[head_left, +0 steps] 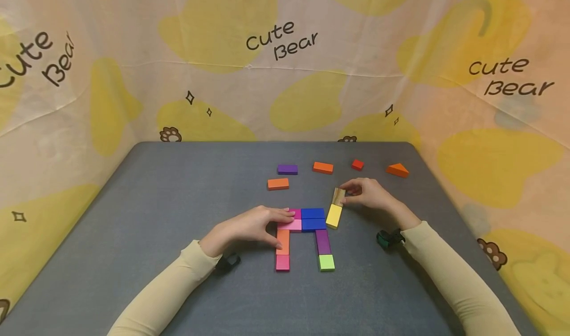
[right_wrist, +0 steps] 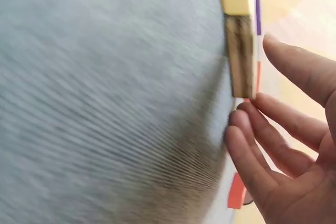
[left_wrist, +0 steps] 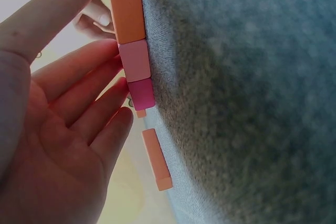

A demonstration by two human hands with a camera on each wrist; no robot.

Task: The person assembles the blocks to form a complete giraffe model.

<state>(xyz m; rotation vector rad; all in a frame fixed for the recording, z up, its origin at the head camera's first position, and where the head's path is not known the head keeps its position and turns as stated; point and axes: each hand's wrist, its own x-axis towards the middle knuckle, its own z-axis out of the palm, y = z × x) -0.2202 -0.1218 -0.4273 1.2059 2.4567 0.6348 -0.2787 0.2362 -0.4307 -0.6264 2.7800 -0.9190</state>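
1. The left forearm, in a pale sleeve (head_left: 165, 289), slants in from the lower left, and the left hand (head_left: 249, 224) points right, low over the desk (head_left: 200, 177).
2. Its fingers are nearly straight and side by side, the thumb spread well apart from them. The fingertips touch the magenta block (head_left: 296, 213) and the light pink block (head_left: 291, 225), while the thumb reaches to the orange bar (head_left: 283, 238) just below; nothing is clamped.
3. The right forearm comes from the lower right, and the right hand (head_left: 371, 197) points left, beside the wood-brown block (head_left: 338, 197).
4. The right wrist view shows that thumb standing off from the block, the other fingers slightly bent, and the index fingertip at the block's far end; thumb and fingers are apart, with no pinch.
5. The wood-brown block meets the yellow block (head_left: 334, 216) end to end, this tilted pair lying just right of two blue blocks (head_left: 313, 219).
6. The blue blocks adjoin the magenta and light pink ones. Below them run a purple bar (head_left: 323, 242) and a green block (head_left: 327, 263); a rose block (head_left: 282, 263) ends the orange bar's column.
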